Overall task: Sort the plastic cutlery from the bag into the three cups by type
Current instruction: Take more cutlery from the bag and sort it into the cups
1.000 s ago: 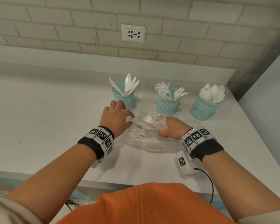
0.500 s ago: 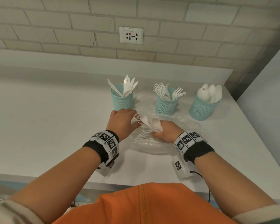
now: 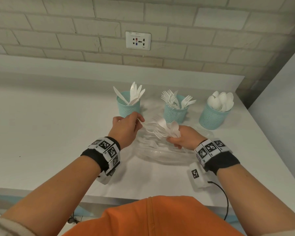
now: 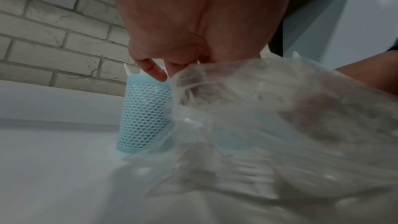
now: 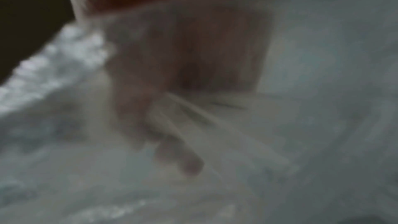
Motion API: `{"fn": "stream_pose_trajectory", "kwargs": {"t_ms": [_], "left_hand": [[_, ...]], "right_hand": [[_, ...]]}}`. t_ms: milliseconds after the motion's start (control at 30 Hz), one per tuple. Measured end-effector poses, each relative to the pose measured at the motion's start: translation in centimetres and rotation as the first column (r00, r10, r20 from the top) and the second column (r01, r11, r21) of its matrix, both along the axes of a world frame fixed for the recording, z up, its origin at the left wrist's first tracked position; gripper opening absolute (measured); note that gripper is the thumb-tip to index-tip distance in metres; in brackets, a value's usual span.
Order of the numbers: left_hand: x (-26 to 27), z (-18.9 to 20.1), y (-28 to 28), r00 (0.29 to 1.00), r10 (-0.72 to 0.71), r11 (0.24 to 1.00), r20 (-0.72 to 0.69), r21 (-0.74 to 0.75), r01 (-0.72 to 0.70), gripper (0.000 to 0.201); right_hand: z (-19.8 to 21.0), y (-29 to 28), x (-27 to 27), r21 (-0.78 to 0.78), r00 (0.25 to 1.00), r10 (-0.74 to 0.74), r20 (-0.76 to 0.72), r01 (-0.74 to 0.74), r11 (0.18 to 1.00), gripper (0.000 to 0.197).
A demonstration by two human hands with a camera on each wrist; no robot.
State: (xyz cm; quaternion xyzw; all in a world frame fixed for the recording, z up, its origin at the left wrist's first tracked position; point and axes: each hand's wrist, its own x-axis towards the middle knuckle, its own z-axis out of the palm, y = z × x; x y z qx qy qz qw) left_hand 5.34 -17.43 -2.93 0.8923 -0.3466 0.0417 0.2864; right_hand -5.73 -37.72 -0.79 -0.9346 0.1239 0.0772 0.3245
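You have open counter (image 3: 41, 133) to the left of the left hand (image 3: 126, 129), and a bare strip along the near edge. Three mesh cups stand in a row at the back: knife cup (image 3: 129, 106), fork cup (image 3: 175, 112), spoon cup (image 3: 214, 115), with gaps between them. Cutlery projects above each rim. The clear bag (image 3: 160, 154) lies between your hands and spreads up to the cup bases. To the right, a grey panel (image 3: 279, 108) borders the counter

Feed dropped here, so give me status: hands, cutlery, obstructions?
Right hand grips mixed cutlery bunch. Left hand pinches one piece from it. Bag beneath, three cups beyond. Nothing blocking.
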Motion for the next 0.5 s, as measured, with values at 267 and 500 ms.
{"fn": "stream_pose_trajectory", "kwargs": {"t_ms": [267,500], "left_hand": [[-0.9,0.9,-0.9,0.984,-0.095,0.979,-0.148,-0.195,0.065,0.018],[-1.7,2.6,-1.2,0.863,-0.26,0.725,-0.434,-0.677,-0.122,0.042]], "right_hand": [[-0.5,1.8,0.9,0.034,0.998,0.018,0.062,-0.02,0.999,0.014],[1.1,2.2,1.6,0.106,0.985,-0.064,0.16,0.047,0.993,0.02]]}}
